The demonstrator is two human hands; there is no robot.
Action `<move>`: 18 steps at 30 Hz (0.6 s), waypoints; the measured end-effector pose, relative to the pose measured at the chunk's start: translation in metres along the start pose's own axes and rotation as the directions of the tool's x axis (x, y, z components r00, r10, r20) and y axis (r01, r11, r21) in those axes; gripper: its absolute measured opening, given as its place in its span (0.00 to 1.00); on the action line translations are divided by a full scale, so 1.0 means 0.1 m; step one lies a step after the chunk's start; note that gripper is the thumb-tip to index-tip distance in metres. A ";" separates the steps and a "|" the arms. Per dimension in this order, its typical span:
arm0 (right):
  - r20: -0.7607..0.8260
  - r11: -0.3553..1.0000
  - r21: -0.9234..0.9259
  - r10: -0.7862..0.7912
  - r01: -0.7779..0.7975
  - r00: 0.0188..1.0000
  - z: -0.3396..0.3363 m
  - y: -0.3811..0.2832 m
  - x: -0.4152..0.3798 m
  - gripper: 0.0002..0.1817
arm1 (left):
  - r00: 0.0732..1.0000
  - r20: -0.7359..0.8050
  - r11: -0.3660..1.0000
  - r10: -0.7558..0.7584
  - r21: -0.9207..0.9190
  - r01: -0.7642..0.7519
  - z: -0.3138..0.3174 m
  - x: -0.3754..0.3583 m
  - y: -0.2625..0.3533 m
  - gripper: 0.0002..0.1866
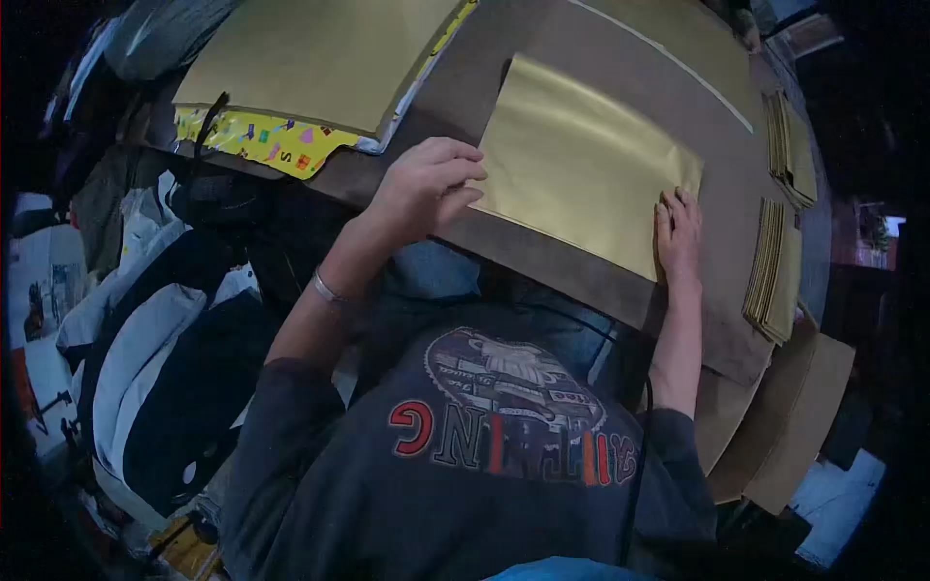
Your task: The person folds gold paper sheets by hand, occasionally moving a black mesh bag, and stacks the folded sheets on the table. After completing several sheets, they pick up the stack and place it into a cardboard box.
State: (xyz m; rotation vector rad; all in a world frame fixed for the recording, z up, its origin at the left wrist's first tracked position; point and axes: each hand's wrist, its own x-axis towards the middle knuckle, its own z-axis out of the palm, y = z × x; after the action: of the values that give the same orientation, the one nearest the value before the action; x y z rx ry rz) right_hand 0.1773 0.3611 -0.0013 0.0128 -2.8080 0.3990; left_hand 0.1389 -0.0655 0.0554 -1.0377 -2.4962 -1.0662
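A shiny gold paper sheet (591, 165) lies on the brown table in front of me, its far side slightly bowed and its right corner a little creased. At its left edge is my left hand (431, 184), fingers bent and thumb close beneath them, seemingly pinching the edge; the exact contact is partly hidden. My right hand (681, 237) rests on the sheet's near right corner with its fingers stretched out along the surface and the thumb beside them.
A stack of gold sheets (310, 58) lies at the left on yellow patterned wrapping (262, 140). Folded gold bundles (770, 271) stand along the table's right side, near an open cardboard box (804, 407). Another gold sheet (678, 39) lies at the back. Dark-and-white bags (165, 368) sit at lower left.
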 end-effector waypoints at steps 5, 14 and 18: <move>-0.004 1.000 0.008 0.014 -0.014 1.000 -0.06 -0.05 0.01 0.15 | 0.967 0.228 0.989 0.118 0.058 -0.134 0.33 0.11 0.00 0.27; 0.025 0.996 -0.071 -0.057 0.059 0.998 -0.04 0.07 0.03 0.16 | 0.962 0.242 0.984 0.126 0.091 -0.152 0.37 0.16 0.00 0.27; 0.052 0.998 -0.054 -0.016 0.019 0.998 -0.03 0.07 0.03 0.17 | 0.955 0.267 0.985 0.127 0.077 -0.152 0.39 0.13 -0.01 0.26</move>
State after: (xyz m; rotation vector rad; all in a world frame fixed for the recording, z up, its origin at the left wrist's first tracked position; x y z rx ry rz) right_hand 0.1746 0.3689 0.0008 0.0369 -2.8666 0.3225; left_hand 0.1308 -0.0321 0.0335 -1.3818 -2.5958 -0.8048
